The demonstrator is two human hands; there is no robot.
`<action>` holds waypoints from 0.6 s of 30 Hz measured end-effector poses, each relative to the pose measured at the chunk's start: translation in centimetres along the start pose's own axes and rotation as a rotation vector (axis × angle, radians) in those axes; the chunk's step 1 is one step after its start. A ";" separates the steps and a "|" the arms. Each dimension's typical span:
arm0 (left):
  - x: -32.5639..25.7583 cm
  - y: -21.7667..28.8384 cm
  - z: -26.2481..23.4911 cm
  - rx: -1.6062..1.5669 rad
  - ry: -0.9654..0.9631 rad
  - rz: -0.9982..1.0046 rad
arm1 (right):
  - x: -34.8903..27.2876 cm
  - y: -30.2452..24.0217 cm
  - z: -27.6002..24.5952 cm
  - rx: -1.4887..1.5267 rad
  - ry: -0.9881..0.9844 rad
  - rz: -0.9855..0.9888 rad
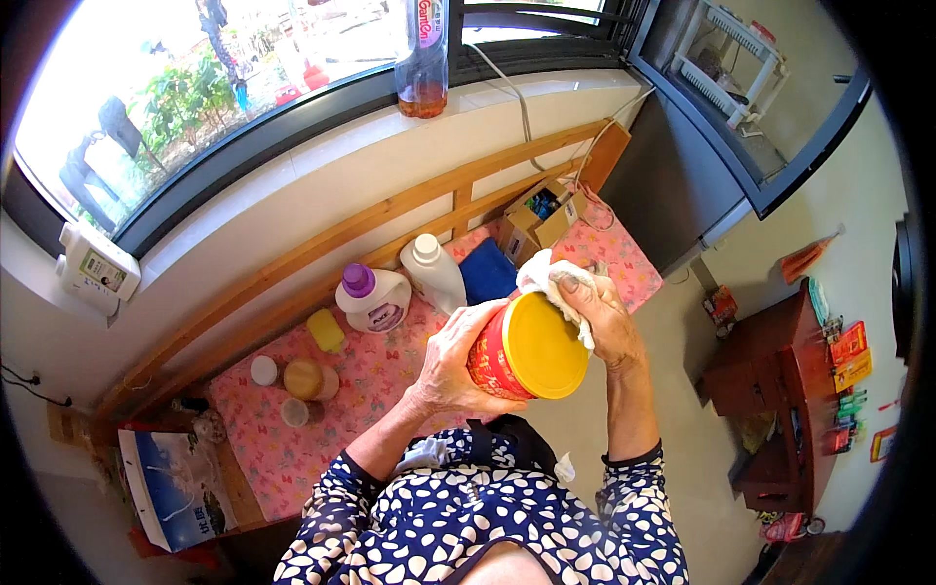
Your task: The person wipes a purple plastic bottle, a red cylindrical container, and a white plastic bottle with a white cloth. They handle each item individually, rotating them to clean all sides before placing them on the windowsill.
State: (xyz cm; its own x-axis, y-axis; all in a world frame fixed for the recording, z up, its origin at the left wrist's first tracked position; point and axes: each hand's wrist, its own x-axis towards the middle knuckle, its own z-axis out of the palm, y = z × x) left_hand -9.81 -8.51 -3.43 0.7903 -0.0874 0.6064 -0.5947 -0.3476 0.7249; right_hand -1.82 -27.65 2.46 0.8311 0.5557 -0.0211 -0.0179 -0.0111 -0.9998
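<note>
A red canister [490,356] with a yellow lid [548,346] is held up in front of my body, tilted so the lid faces up and to the right. My left hand [450,363] wraps round its red side. In my right hand [603,314] is a crumpled white cloth [538,273], pressed against the upper right rim of the lid. Part of the cloth hangs between my fingers and the canister. Beyond my hands, on the pink patterned tabletop [375,390], stand a white bottle with a purple cap [375,297] and a white-capped bottle [434,275].
A dark blue item [487,273] and an open cardboard box [539,216] lie farther back. Several small jars and a yellow object [325,331] stand left. A bottle of reddish liquid [422,83] is on the sill. A paper bag [175,487] leans at lower left; a reddish-brown cabinet [765,390] stands right.
</note>
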 end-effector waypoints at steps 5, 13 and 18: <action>-0.3 -0.6 0.4 -0.264 0.019 -0.144 | -0.1 1.4 1.1 0.470 0.200 -0.055; 0.3 -1.5 0.1 -0.682 0.273 -0.381 | -2.5 5.3 7.0 -0.058 0.535 -0.276; 0.4 -1.9 -0.5 -0.772 0.282 -0.381 | -3.1 4.7 9.5 -0.559 0.585 -0.601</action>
State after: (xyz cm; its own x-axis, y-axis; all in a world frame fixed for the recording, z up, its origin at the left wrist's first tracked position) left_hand -8.43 -7.41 -4.43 0.9487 0.1731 0.2644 -0.3142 0.4253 0.8488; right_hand -9.71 -21.55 -2.13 0.7619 0.1032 0.6395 0.6319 -0.3350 -0.6989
